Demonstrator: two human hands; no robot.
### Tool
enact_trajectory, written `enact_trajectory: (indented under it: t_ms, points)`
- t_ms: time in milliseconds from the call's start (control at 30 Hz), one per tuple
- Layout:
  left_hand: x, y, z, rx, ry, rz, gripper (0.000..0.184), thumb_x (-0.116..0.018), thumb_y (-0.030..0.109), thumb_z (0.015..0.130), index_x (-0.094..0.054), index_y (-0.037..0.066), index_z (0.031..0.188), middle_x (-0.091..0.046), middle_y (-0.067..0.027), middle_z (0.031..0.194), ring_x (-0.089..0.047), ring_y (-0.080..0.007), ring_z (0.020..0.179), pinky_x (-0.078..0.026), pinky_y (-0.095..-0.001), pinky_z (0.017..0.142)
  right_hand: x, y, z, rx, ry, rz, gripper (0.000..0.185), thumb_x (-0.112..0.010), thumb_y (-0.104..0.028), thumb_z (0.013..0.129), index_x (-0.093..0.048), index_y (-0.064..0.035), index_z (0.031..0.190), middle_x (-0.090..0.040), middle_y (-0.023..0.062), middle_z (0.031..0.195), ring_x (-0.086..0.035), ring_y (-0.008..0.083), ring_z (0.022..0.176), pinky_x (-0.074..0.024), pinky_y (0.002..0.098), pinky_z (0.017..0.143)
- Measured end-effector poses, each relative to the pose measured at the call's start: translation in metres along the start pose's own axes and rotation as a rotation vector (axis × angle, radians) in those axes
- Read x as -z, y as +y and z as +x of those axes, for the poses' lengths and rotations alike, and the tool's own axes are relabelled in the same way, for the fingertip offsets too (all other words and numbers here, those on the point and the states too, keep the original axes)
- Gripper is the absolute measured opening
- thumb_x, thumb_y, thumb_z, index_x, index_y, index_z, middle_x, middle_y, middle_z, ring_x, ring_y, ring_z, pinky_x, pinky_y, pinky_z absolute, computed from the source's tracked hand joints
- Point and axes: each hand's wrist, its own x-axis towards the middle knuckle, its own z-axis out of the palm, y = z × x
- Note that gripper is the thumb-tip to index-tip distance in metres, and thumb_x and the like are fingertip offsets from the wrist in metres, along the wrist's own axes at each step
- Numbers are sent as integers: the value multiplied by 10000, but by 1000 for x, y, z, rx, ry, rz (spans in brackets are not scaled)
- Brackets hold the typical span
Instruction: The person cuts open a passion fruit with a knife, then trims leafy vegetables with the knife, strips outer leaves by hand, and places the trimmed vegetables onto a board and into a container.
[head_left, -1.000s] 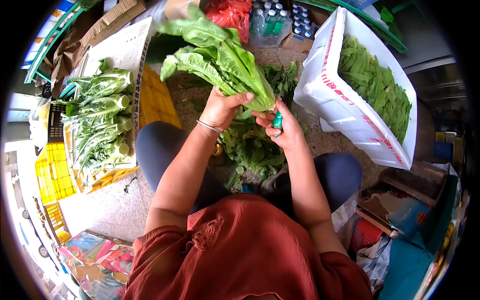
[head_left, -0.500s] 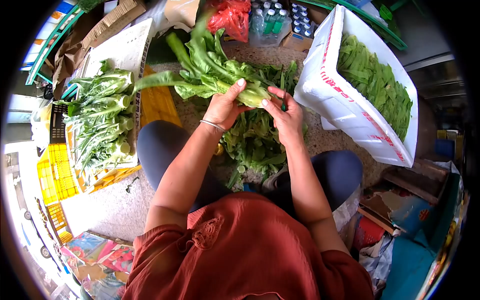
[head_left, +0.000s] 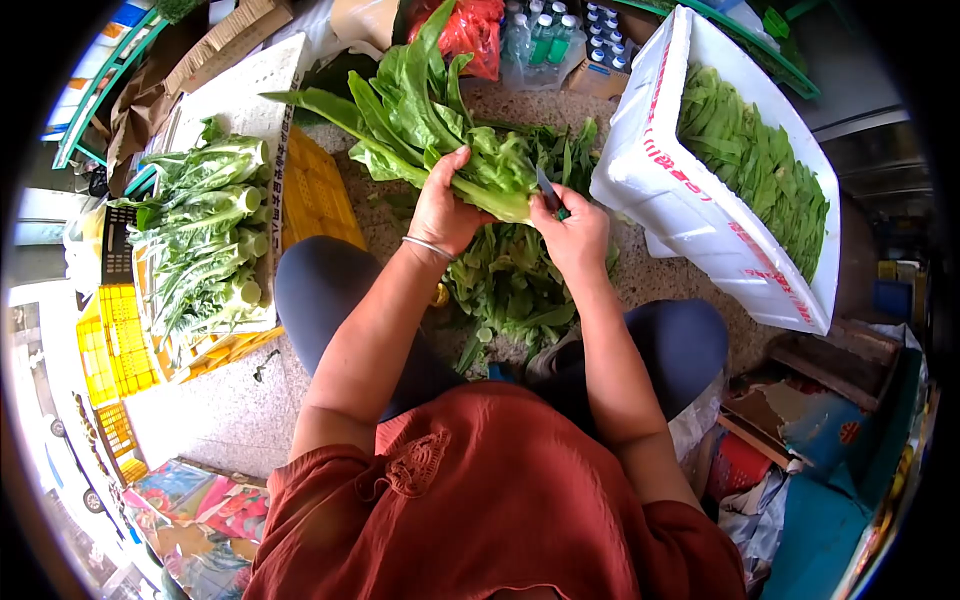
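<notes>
My left hand (head_left: pixel 447 212) is closed around the lower part of a leafy lettuce bunch (head_left: pixel 415 125), whose long green leaves fan out to the upper left. At its pale base end, my right hand (head_left: pixel 577 235) grips a small knife (head_left: pixel 546 184). The knife's blade points up beside the cut end, and a bit of green handle shows under the fingers. My right thumb is at or touching the base; exact contact is hard to tell. Beneath both hands, a heap of loose green leaves (head_left: pixel 515 285) lies on the floor between my legs.
To the right, a tilted white foam box (head_left: pixel 690 215) holds stripped leaves (head_left: pixel 755 165). Several thick-stemmed lettuces (head_left: pixel 215 225) lie on a board at left, near a yellow crate (head_left: pixel 322 195). Bottles (head_left: pixel 545 42) and a red plastic bag (head_left: pixel 470 38) stand at the back.
The lettuce bunch has turned more upright, its leaves shifting upward. My right hand has rotated, and the knife blade now shows clearly, pointing up by the base.
</notes>
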Motion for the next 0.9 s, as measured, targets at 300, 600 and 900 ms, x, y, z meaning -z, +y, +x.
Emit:
enact_trajectory:
  t_ms: [300,600,900]
  points:
    - [2,4,4,20,147,-82,583,-457,499,777,-437,86,1187,-478,-107,1190,-470,-272,1067,-371,-465,878,-7,26,4,-502,171,578,364,-634,-227,802,-521,57,999,-616,79,722,-602,120,597,-400,204,451]
    - [-9,-4,3,37,257,145,659,-495,601,744,-455,115,1188,-513,-94,1156,-475,-255,1062,-272,-492,936,-16,-4,-3,461,84,-196,258,-730,-130,638,-645,-67,873,-622,54,843,-601,231,796,-483,317,685]
    - [5,-3,11,52,264,-70,558,-455,480,819,-430,64,1190,-480,-129,1200,-472,-297,1094,-338,-507,936,-10,17,10,-606,243,1202,90,-596,-131,807,-559,-56,841,-590,18,795,-548,87,661,-282,201,424]
